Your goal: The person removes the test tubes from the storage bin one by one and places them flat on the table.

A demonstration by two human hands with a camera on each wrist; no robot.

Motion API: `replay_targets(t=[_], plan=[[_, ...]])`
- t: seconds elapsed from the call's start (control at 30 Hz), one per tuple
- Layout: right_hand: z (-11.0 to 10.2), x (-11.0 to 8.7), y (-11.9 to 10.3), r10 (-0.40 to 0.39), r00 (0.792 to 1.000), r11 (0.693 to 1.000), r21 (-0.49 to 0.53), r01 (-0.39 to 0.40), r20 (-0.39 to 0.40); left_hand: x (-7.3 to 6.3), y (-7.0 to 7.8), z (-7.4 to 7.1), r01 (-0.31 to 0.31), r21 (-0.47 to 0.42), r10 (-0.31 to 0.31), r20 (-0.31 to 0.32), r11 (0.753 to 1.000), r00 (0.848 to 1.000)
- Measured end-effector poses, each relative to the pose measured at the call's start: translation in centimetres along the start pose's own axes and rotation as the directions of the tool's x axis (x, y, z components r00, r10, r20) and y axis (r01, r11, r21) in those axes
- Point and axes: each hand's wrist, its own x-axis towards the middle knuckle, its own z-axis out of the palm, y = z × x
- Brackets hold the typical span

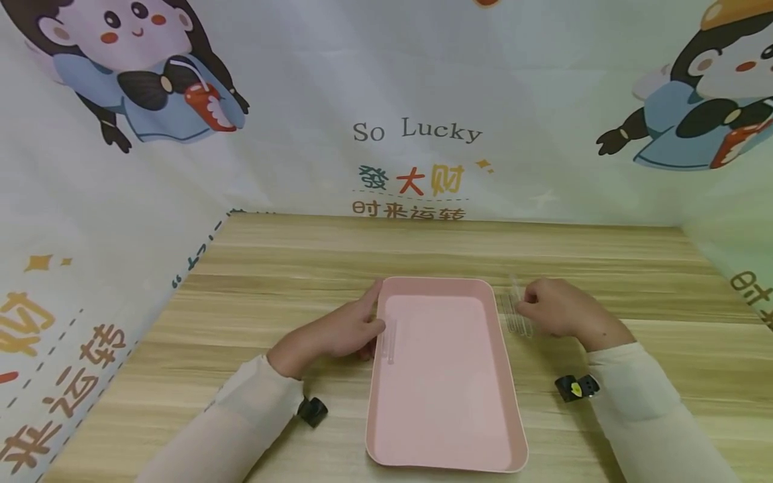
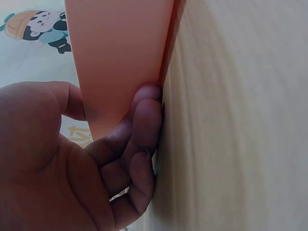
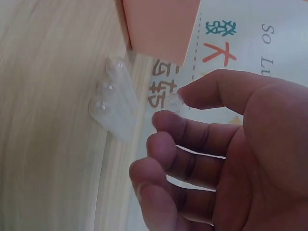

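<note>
A pink tray lies lengthwise on the table. My left hand grips its left rim, the thumb at the inner side and the curled fingers against the outer wall. Just inside that rim lies a clear test tube. To the right of the tray, my right hand pinches a clear, round-ended test tube between thumb and index finger. Several more clear test tubes lie side by side on the table, between that hand and the tray wall.
The wood-grain table ends at a printed cloth backdrop, which also hangs along both sides. Each sleeve carries a small black wrist device, one by the left cuff and one by the right.
</note>
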Motion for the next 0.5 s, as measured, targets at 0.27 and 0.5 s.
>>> replay_targets(t=[0.27, 0.5], plan=[[-0.2, -0.2, 1.0, 0.050, 0.997, 0.999, 0.000, -0.050, 0.054, 0.0, 0.3, 0.0, 0.007, 0.014, -0.007, 0.001, 1.000, 1.000], [-0.2, -0.1, 1.7, 0.070, 0.994, 0.997, 0.020, -0.071, 0.079, 0.2, 0.2, 0.0, 0.007, 0.014, -0.007, -0.001, 1.000, 1.000]])
